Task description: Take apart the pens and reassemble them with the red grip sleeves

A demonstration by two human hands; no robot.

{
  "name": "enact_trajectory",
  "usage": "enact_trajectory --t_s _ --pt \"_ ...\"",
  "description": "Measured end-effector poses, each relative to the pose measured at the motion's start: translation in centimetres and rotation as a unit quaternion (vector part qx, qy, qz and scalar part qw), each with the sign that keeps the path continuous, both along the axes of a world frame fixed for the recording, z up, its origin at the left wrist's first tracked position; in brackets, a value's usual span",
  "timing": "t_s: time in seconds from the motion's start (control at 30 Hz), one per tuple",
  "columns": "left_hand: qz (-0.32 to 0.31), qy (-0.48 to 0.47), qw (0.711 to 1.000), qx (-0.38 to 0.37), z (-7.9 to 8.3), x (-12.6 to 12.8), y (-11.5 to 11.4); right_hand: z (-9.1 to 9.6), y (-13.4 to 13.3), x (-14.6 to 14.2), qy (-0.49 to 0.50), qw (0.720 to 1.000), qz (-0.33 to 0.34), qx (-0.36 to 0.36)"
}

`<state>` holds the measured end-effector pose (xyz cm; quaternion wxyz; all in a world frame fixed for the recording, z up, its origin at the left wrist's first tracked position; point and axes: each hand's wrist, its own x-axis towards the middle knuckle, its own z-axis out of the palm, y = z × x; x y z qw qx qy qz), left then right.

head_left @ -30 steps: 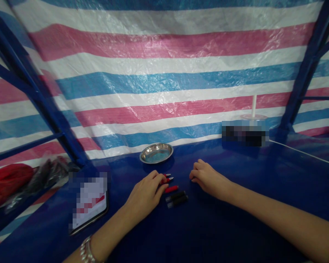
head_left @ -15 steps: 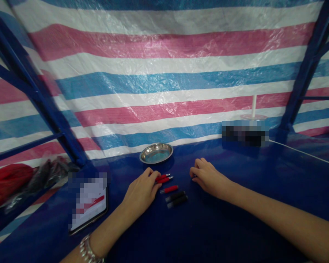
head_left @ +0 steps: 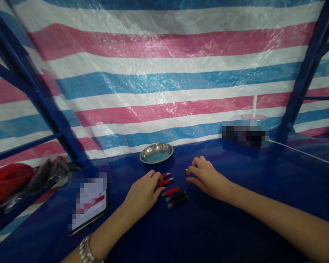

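My left hand (head_left: 146, 190) curls over two red pens (head_left: 166, 182), thumb and index finger bent around the nearer one. The silver tips of both pens point right, while their other ends are hidden under my fingers. Close by my left thumb lies a red pen part (head_left: 172, 191), like a barrel or cap. Two black pen parts (head_left: 177, 199) lie side by side just nearer to me. My right hand (head_left: 204, 177) is to the right of these, its fingers bent and drawn together. A tiny dark tip (head_left: 186, 170) pokes out at its fingertips; the rest of it is hidden.
An oval steel dish (head_left: 156, 153) stands behind the pens. To the left lies a phone (head_left: 89, 208), its screen blurred out. A pixelated dark item (head_left: 245, 134) with a white cable is at the back right. Blue posts and a striped sheet (head_left: 164, 84) border the table.
My right hand has shifted slightly left and its fingers have loosened a little, showing a small tip. The left fingers have moved slightly right over the red pens, and the red pen part has shifted slightly.
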<state>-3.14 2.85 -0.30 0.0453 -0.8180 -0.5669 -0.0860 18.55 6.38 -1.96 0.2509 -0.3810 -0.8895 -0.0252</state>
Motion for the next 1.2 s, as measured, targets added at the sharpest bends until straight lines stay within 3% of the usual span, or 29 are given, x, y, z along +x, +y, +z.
enact_trajectory --t_s 0.3,0.43,0.63,0.8,1.2 --pt "0.016 0.023 0.999 -0.017 -0.1 -0.2 0.1 -0.2 0.0 0.1 0.007 1.000 0.018 0.003" --pt "-0.018 -0.004 1.000 0.014 0.3 0.5 -0.4 0.0 0.0 0.0 0.017 1.000 0.023 -0.008" --pt "-0.080 -0.034 0.994 0.065 0.4 1.7 -1.5 0.3 -0.5 -0.5 0.026 0.994 0.097 -0.032" --pt "-0.099 -0.027 0.991 0.080 0.2 1.8 -1.7 0.6 -0.9 -0.7 0.043 0.991 0.119 -0.045" --pt "-0.101 -0.028 0.991 0.088 0.1 1.8 -1.6 0.7 -1.3 -0.5 0.079 0.990 0.079 -0.088"
